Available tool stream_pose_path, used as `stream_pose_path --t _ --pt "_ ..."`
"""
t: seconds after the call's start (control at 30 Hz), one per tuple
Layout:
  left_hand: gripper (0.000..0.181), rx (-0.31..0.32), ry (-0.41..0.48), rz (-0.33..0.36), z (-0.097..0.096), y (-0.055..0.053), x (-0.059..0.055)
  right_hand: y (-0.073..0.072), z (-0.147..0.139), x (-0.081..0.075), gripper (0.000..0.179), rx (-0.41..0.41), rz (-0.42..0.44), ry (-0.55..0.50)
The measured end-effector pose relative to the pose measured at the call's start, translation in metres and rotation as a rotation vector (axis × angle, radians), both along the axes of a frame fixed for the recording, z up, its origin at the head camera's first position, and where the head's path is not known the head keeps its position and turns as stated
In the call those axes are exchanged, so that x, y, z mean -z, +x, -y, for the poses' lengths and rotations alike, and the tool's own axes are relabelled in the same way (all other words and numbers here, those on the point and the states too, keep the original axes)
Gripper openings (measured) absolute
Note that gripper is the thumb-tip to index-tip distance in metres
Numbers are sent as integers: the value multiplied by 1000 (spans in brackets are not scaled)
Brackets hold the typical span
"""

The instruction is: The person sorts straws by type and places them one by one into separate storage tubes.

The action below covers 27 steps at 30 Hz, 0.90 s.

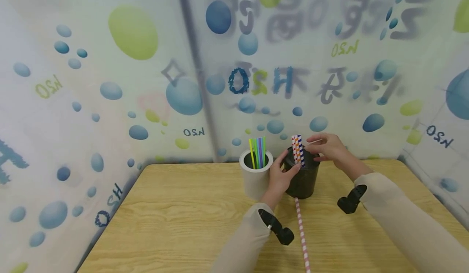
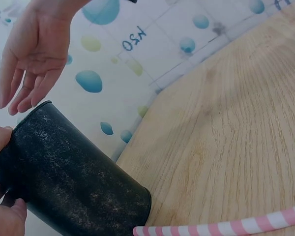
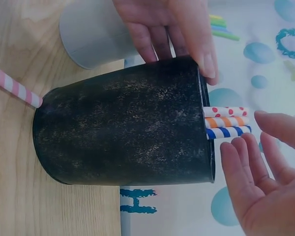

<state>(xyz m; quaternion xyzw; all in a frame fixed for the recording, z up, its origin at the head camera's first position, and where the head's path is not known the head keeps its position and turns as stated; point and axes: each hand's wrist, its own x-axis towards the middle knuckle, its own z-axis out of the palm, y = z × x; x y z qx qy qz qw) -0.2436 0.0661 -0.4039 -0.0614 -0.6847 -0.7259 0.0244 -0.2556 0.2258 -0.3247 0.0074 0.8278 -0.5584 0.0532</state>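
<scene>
A black pot [image 1: 302,181] stands at the back of the table, holding several patterned paper straws [image 1: 297,150]: red-dotted, orange-striped and blue-striped in the right wrist view. My left hand [image 1: 281,178] grips the pot's left side at the rim, its thumb [image 3: 207,64] over the edge. Beside the straw tops, my right hand [image 1: 327,146] hovers at the pot's right rim with loosely bent fingers and nothing in them. A pink-and-white striped paper straw [image 1: 301,232] lies on the table, one end right at the pot's base.
Left of the black pot is a white pot [image 1: 253,183] with several yellow, green, blue and purple straws [image 1: 258,153]. Both stand near the back edge of the wooden table [image 1: 176,216]. A printed backdrop [image 1: 146,81] rises behind it.
</scene>
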Motion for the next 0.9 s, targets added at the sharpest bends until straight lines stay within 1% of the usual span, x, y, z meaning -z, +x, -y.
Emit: stream_pose_path --t 0.2,0.33,0.47,0.6,0.7,0.8,0.9 --pt "56 1 -23 4 2 -1 1 17 -6 2 50 -81 -7 -3" --pt "57 4 -23 6 2 -1 2 29 -13 7 53 -129 -13 -5" --pt "56 3 -19 -6 1 0 1 40 -17 14 53 -161 0 -13" --pt "56 -5 -16 -11 1 0 1 51 -18 25 49 -185 22 -34" --pt "56 -6 -27 -12 0 1 1 57 -16 36 46 -193 46 -44" --pt "55 -5 -32 -9 1 1 0 59 -14 48 45 -192 78 -50" --pt "55 -1 -39 -11 1 1 0 59 -13 62 44 -190 109 -49"
